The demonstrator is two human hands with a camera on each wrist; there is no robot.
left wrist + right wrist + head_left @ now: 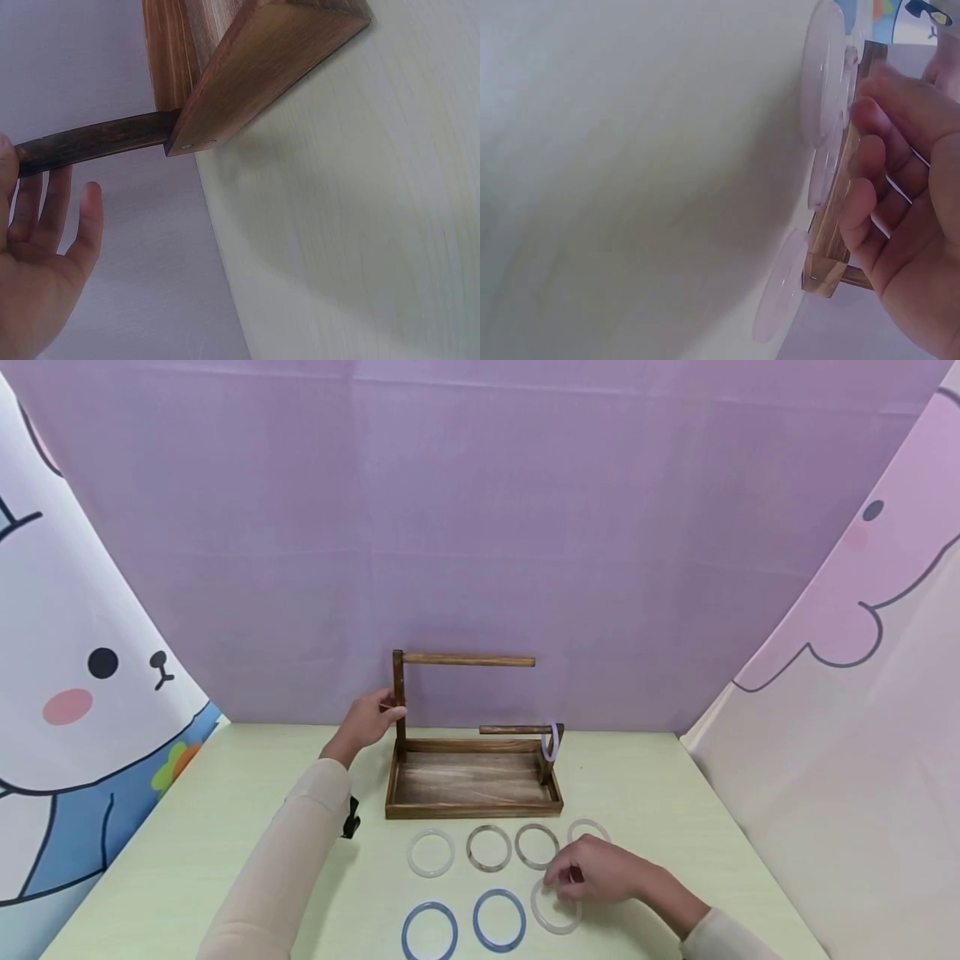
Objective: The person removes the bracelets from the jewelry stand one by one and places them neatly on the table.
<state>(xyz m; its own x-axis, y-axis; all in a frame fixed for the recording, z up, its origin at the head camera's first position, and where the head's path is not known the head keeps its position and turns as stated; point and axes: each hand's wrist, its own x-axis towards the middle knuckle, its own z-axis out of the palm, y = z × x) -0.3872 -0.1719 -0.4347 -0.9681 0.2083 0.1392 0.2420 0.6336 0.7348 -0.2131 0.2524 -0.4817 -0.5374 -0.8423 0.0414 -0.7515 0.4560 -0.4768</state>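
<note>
A dark wooden stand [474,811] has a tray base, a tall left post with a long bar, and a shorter right post with a short bar. A lavender bangle [554,742] hangs at the short bar's right end. My left hand [367,718] holds the tall post [97,142] between thumb and fingers. My right hand [600,870], fingers loosely bent, hovers over a clear bangle [556,930] in the front row. In the right wrist view, the fingertips [856,196] stand beside that bangle [821,82] with nothing between them. Two blue bangles [499,948] lie to its left.
Behind the front row lie two brownish bangles [489,869], a whitish bangle [431,874] at left and another clear bangle [588,822] partly behind the right hand. A purple cloth [480,527] rises behind the pale table [637,777], with printed cloths on both sides.
</note>
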